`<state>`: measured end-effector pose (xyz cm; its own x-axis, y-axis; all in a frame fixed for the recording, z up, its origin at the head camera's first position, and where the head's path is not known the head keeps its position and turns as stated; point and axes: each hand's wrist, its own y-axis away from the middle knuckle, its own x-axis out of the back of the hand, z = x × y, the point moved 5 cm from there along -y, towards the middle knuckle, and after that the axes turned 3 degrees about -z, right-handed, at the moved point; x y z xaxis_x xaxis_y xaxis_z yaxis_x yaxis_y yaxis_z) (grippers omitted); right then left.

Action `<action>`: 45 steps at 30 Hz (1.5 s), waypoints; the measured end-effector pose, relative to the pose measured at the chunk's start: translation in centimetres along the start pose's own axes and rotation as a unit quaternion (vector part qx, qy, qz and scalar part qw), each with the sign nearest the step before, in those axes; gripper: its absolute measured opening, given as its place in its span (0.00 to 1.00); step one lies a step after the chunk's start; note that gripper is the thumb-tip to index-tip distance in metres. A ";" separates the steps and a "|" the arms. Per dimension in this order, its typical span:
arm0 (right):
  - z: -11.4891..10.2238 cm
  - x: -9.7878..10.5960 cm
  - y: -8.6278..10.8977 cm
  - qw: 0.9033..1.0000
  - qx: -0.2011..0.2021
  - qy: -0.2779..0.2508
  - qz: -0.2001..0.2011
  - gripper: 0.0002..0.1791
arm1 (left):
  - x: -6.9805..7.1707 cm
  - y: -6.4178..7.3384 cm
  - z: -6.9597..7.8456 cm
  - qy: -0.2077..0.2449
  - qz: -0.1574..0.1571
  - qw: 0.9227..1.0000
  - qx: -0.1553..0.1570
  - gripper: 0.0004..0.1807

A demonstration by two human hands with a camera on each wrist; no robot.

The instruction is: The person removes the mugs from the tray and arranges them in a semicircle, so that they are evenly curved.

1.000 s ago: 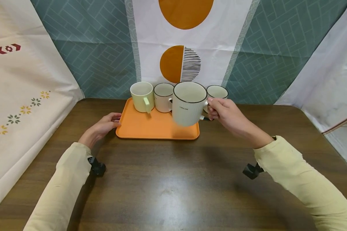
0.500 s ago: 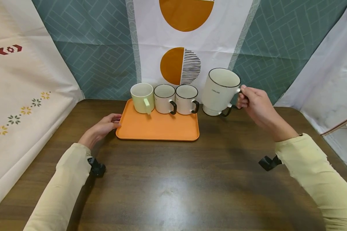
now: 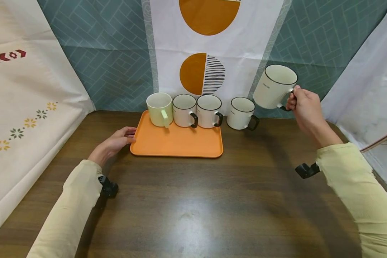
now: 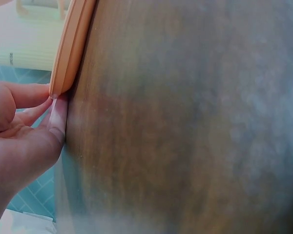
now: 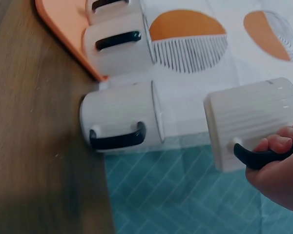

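Note:
My right hand (image 3: pixel 308 109) grips a white mug (image 3: pixel 274 87) by its black handle and holds it raised, slightly tilted, at the back right. In the right wrist view this lifted mug (image 5: pixel 254 114) hangs apart from a second white mug (image 3: pixel 240 114), which stands on the table just right of the orange tray (image 3: pixel 177 143). Two white mugs with black handles, a middle one (image 3: pixel 184 111) and a right one (image 3: pixel 209 111), stand on the tray beside a pale green mug (image 3: pixel 159 109). At the tray's left edge, my left hand (image 3: pixel 116 141) pinches the rim (image 4: pixel 68 53).
The brown wooden table (image 3: pixel 187 200) stretches in front of the tray. Behind it hangs a teal cloth (image 3: pixel 106 64) with a white panel (image 3: pixel 167 43) printed with orange circles. White cloths (image 3: pixel 29 107) border both sides.
My right hand has carried the white mug from above the tray's right part, rightward and upward past the standing mug. The left hand and the tray have stayed in place.

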<state>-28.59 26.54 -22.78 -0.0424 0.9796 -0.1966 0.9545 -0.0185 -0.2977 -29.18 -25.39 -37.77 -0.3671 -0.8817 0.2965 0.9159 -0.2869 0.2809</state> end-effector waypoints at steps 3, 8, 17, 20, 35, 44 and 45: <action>0.8 1.0 -0.3 0.998 -0.010 0.029 0.050 0.21 | 0.0 -0.1 -0.1 -0.001 -0.001 1.000 0.000 0.32; 2.6 2.6 -0.6 0.993 -0.026 0.067 0.094 0.22 | 0.1 -0.2 -0.3 -0.001 0.004 1.000 0.001 0.32; 6.6 4.0 -0.3 0.982 -0.064 0.139 0.109 0.22 | 0.1 -0.1 -0.3 -0.005 0.003 1.000 0.000 0.32; 7.6 4.0 0.0 0.977 -0.073 0.165 0.114 0.22 | 0.1 -0.1 -0.3 -0.003 0.004 1.000 0.000 0.32; 11.5 4.3 1.4 0.959 -0.104 0.230 0.129 0.22 | 0.3 -0.1 -0.3 0.001 0.007 1.000 -0.005 0.31; 12.7 4.2 1.7 0.961 -0.108 0.218 0.130 0.21 | 0.1 0.1 -0.1 0.005 0.003 1.000 -0.005 0.32; 12.7 4.2 1.7 0.961 -0.106 0.218 0.130 0.21 | 0.1 0.1 -0.1 0.006 0.004 1.000 -0.005 0.32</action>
<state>-30.85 28.06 -35.96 0.2895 0.9392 0.1847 0.9568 -0.2782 -0.0849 -29.15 -25.57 -37.80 -0.3584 -0.8884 0.2867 0.9200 -0.2839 0.2703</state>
